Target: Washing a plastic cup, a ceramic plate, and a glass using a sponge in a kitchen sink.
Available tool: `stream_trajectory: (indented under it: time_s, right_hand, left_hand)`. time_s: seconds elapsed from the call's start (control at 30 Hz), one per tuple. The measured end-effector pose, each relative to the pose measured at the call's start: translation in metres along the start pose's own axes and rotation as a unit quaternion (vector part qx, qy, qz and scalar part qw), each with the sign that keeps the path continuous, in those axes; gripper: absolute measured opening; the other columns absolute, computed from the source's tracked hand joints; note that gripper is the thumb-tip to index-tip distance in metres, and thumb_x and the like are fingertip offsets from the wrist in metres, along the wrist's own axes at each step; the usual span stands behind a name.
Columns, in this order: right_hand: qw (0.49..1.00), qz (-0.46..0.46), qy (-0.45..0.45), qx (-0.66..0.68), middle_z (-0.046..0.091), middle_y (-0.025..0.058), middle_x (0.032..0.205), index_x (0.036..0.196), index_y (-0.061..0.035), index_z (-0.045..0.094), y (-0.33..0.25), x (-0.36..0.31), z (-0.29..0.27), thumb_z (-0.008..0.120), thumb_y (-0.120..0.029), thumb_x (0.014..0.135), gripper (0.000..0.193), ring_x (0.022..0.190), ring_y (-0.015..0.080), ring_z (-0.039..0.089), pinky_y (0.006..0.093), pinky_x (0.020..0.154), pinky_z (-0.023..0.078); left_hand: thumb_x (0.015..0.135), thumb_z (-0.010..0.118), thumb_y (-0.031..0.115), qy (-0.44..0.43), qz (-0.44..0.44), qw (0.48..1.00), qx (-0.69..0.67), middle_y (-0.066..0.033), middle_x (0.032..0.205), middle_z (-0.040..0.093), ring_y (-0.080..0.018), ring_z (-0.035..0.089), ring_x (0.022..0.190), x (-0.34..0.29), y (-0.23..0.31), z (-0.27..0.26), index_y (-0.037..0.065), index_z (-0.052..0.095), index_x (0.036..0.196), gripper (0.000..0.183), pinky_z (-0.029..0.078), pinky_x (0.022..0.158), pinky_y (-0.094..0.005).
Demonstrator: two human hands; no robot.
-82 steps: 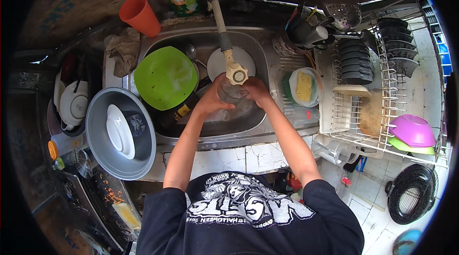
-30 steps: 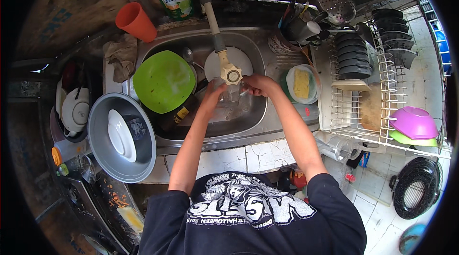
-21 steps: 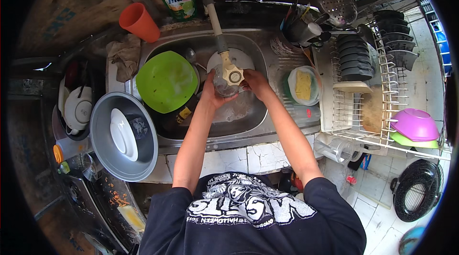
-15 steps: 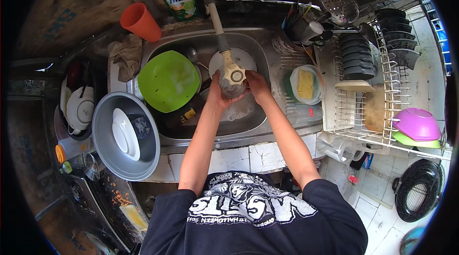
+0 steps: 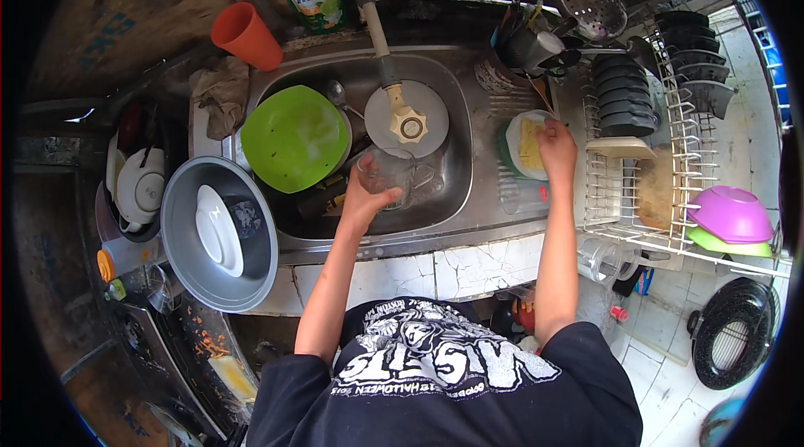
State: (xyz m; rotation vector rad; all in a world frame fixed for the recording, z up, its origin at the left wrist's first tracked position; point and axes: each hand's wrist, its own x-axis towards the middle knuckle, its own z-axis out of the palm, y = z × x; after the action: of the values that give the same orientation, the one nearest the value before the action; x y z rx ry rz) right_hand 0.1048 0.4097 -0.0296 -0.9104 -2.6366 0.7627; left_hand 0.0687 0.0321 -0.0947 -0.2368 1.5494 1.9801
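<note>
1. The left hand (image 5: 362,198) is wrapped around a clear glass mug (image 5: 388,175) near the front wall of the sink (image 5: 456,164). The fingers are curled onto the mug's near side, and the thumb is hidden behind the glass.
2. The mug looks stiff, fragile and probably wet, so slippery. I judge it light enough for one hand. Its handle, on the side toward the right wall of the sink, is the surer place to hold it; at present the hand grips the body.
3. The right hand (image 5: 557,148) reaches over the draining board at the sink's right edge. Its fingers press down together on a yellow sponge (image 5: 531,144) lying in a small green-rimmed dish (image 5: 507,154). Whether they pinch the sponge or only rest on it I cannot tell.
4. The sponge should be soft, light and easily squeezed, and can be taken anywhere on its top.
5. Farther in, a green plate (image 5: 293,137) leans at the sink's left side, and a round grey plate (image 5: 387,113) lies under the tap (image 5: 408,123).
6. At the far left corner stands an orange cup (image 5: 245,35). The dish rack (image 5: 662,154) with dark bowls fills the right.
7. Hard to make out: what lies under the green plate, whether the mug holds water, and the dim clutter at the left rim.
</note>
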Motion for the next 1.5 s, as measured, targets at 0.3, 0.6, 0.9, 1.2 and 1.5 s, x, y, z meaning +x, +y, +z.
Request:
stream_trajectory:
  time_s: [0.3, 0.6, 0.9, 1.2, 1.5]
  right_hand:
    - [0.988, 0.031, -0.102, -0.108, 0.061, 0.0294, 0.107, 0.123, -0.0024, 0.053, 0.024, 0.01, 0.042, 0.067, -0.026, 0.075, 0.055, 0.104, 0.0456, 0.057, 0.0486, 0.091, 0.046]
    - [0.993, -0.023, -0.036, -0.112, 0.065, 0.0216, 0.108, 0.115, -0.0055, 0.061, 0.045, 0.02, 0.02, 0.063, -0.038, 0.081, 0.046, 0.101, 0.0407, 0.06, 0.0447, 0.088, 0.048]
    - [0.997, 0.063, -0.032, 0.003, 0.068, 0.0189, 0.098, 0.11, -0.0041, 0.066, 0.01, 0.02, -0.004, 0.06, -0.047, 0.085, 0.05, 0.094, 0.0324, 0.065, 0.0365, 0.081, 0.049]
    - [0.718, 0.319, -0.272, 0.555, 0.063, 0.0095, 0.091, 0.124, -0.012, 0.053, -0.042, -0.036, -0.025, 0.057, -0.037, 0.091, 0.041, 0.061, 0.013, 0.054, 0.0198, 0.042, 0.038]
    - [0.844, -0.137, -0.479, 0.201, 0.064, 0.016, 0.116, 0.125, 0.0009, 0.057, -0.172, -0.107, 0.056, 0.071, -0.036, 0.077, 0.061, 0.105, 0.022, 0.062, 0.0316, 0.089, 0.047]
  left_hand:
    - [0.054, 0.085, 0.018, 0.037, 0.199, 0.957, 0.21, -0.0228, 0.136, 0.041, -0.0316, 0.043, 0.126, -0.038, 0.021, -0.008, 0.001, 0.023, 0.143, 0.11, 0.033, 0.107, -0.0404]
    - [0.054, 0.086, 0.02, 0.06, 0.186, 0.956, 0.217, -0.0207, 0.134, 0.044, -0.0299, 0.047, 0.122, -0.047, 0.005, -0.027, 0.002, 0.026, 0.142, 0.108, 0.037, 0.105, -0.0396]
    - [0.054, 0.086, 0.018, 0.052, 0.172, 0.956, 0.232, -0.0211, 0.134, 0.045, -0.0309, 0.047, 0.123, -0.053, 0.001, -0.027, 0.003, 0.025, 0.143, 0.108, 0.037, 0.105, -0.04]
    - [0.05, 0.087, 0.018, 0.04, 0.191, 0.939, 0.283, -0.0199, 0.137, 0.044, -0.0313, 0.043, 0.129, -0.064, 0.017, -0.013, 0.005, 0.024, 0.144, 0.114, 0.036, 0.108, -0.0406]
    - [0.05, 0.087, 0.025, 0.03, 0.267, 0.858, 0.438, -0.0187, 0.135, 0.047, -0.0318, 0.046, 0.126, -0.058, 0.03, -0.005, 0.004, 0.029, 0.142, 0.11, 0.038, 0.105, -0.0401]
